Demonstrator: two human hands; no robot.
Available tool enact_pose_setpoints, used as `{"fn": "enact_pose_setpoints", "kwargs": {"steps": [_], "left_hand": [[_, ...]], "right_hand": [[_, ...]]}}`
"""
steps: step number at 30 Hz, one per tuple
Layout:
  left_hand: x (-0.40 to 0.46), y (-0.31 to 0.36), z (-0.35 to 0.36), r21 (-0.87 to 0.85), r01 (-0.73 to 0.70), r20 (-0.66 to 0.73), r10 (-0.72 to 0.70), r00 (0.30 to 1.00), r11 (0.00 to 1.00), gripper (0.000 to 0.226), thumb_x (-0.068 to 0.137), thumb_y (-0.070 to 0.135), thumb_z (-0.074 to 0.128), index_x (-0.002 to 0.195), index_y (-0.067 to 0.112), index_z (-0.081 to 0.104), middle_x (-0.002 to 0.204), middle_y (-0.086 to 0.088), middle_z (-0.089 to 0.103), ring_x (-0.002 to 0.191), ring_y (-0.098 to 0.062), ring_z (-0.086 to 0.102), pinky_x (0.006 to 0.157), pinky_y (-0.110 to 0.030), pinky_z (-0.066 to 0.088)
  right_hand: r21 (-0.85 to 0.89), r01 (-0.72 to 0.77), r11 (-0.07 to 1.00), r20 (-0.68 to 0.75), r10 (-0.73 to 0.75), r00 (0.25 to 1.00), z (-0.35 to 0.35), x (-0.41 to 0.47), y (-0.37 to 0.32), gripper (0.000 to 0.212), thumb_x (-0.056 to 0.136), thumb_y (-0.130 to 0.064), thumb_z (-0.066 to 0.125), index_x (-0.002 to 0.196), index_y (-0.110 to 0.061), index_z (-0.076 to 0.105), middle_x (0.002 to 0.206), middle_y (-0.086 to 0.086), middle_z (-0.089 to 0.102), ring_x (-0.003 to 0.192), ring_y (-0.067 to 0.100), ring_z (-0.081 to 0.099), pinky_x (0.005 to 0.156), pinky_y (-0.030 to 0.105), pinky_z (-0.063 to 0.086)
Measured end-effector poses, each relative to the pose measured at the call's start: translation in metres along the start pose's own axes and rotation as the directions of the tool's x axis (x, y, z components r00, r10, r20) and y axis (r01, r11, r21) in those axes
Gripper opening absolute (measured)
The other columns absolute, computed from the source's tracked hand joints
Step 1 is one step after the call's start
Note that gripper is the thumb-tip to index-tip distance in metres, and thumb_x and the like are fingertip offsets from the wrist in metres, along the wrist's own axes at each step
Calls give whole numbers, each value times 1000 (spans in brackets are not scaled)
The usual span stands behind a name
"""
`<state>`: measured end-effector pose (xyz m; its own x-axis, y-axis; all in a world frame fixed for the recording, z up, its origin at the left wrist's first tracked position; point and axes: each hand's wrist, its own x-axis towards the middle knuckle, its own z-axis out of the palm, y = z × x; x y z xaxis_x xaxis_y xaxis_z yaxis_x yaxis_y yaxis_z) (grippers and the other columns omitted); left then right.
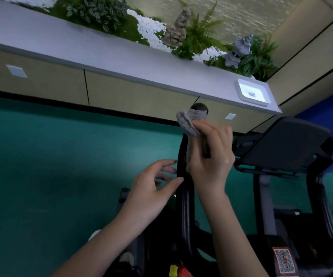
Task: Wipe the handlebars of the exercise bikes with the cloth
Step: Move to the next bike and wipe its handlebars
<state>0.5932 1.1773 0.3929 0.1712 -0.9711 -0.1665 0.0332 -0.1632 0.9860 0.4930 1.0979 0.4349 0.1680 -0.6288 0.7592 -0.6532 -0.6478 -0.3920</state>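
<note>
A black handlebar [185, 196] of an exercise bike rises up the middle of the view and ends in a rounded tip [198, 107]. A grey cloth [189, 122] is wrapped round the bar just below that tip. My right hand [211, 156] grips the cloth and the bar together. My left hand [153, 188] sits lower and to the left, fingers spread and relaxed, its thumb and fingertips touching the side of the bar.
The bike's dark console [285, 144] stands to the right on its frame, with a QR sticker [283, 260] below. Behind runs a grey ledge [101, 50] with plants, white pebbles and a white tray [253, 92]. Teal floor [51, 166] lies to the left.
</note>
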Motion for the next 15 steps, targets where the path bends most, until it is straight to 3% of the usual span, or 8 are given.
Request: {"fn": "enact_pose_setpoints", "kwargs": {"steps": [8, 15], "left_hand": [[16, 14, -8, 50, -11, 61, 8, 998, 999, 29, 83, 17, 68, 107, 31, 62, 92, 12, 64, 82, -1, 61, 81, -23, 48], [19, 16, -8, 44, -30, 66, 27, 997, 999, 32, 82, 6, 68, 101, 31, 61, 90, 6, 65, 77, -6, 61, 83, -35, 49]], "right_hand": [[-47, -221, 974, -42, 220, 975, -21, -37, -12, 16, 83, 5, 63, 98, 2, 68, 98, -3, 62, 90, 15, 57, 83, 18, 45], [-102, -325, 940, -228, 296, 928, 4, -10, -23, 15, 82, 10, 64, 95, 4, 69, 91, 10, 67, 85, 20, 57, 80, 18, 45]]}}
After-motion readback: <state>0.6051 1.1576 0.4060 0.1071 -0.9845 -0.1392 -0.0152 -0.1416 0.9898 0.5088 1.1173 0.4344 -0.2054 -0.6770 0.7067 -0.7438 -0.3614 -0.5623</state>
